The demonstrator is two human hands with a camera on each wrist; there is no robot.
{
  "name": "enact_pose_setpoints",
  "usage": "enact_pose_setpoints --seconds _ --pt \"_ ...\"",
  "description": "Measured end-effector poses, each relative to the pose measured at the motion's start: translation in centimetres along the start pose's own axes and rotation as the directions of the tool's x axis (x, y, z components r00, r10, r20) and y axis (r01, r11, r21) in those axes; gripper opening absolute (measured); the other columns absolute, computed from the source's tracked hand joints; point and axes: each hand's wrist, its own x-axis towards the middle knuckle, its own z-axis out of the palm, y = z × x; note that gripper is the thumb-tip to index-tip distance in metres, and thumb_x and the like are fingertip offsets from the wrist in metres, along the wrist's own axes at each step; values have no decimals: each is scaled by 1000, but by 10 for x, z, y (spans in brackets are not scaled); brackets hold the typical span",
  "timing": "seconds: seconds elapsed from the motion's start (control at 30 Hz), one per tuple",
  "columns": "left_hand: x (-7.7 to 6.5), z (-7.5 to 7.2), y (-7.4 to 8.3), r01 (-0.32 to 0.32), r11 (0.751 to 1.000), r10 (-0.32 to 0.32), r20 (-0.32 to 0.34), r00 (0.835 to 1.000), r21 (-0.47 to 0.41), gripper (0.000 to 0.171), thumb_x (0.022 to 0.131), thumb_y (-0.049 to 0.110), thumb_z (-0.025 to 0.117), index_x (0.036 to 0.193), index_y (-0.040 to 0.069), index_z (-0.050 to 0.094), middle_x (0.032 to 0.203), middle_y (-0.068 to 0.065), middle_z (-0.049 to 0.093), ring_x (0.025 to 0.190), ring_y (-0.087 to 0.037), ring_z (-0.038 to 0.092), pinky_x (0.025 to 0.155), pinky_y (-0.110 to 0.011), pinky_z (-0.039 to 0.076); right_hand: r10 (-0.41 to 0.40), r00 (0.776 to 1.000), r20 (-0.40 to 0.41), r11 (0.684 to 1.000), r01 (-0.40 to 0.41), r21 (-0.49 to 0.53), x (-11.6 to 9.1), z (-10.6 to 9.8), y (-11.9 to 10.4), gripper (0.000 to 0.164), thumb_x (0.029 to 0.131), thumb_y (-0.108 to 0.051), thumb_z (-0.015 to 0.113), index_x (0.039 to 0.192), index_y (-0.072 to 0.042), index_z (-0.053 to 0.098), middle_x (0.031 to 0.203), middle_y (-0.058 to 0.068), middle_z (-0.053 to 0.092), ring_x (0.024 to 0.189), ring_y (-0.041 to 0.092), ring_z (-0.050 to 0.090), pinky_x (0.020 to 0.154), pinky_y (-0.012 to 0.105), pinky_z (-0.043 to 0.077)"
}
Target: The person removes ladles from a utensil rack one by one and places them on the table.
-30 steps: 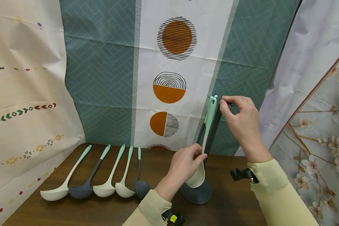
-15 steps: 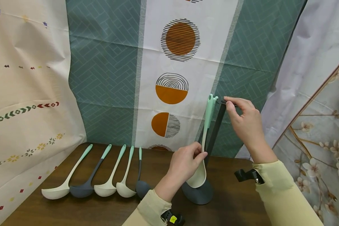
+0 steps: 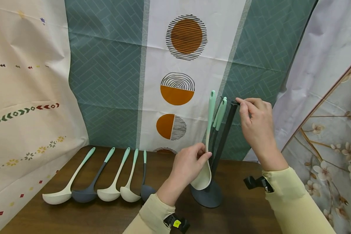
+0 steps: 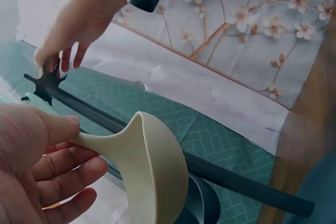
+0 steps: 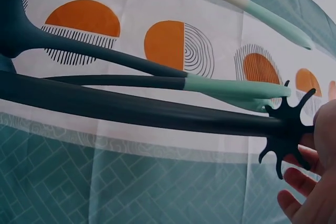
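My left hand pinches a cream ladle with a mint-green handle, low on its shaft just above the bowl. The ladle stands upright, its handle end apart from the hooks, as the right wrist view shows. My right hand pinches the top of a dark utensil stand, at its ring of curved hooks. Two dark utensils with mint handles hang from hooks beside the pole; one shows a dark bowl. The round stand base rests on the table, partly behind the cream ladle's bowl.
Several ladles lie in a row at the left of the brown table: cream ones and dark grey ones, handles pointing to the back. A patterned cloth hangs behind, with a floral cloth at the right.
My left hand has drawn the cream ladle up and left, off the stand's hooks. My right hand has shifted slightly right, still holding the stand's top.
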Motion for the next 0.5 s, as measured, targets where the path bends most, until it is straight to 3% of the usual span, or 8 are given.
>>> enact_pose_setpoints --seconds 0.2,0.5 --pt "0 -8 -1 16 1000 -16 -10 1000 -3 12 104 27 81 99 20 73 83 12 69 71 -8 58 64 -29 47 57 998 33 998 -57 -9 1 0 -2 44 120 -24 41 141 -4 74 119 21 64 113 44 54 90 56 42" --pt "1 -15 -3 36 999 -36 7 999 8 12 104 28 81 97 21 73 80 14 67 71 -6 58 64 -30 47 60 997 48 998 -62 26 4 -3 2 41 119 -19 40 140 -3 72 130 22 68 120 46 56 100 62 42"
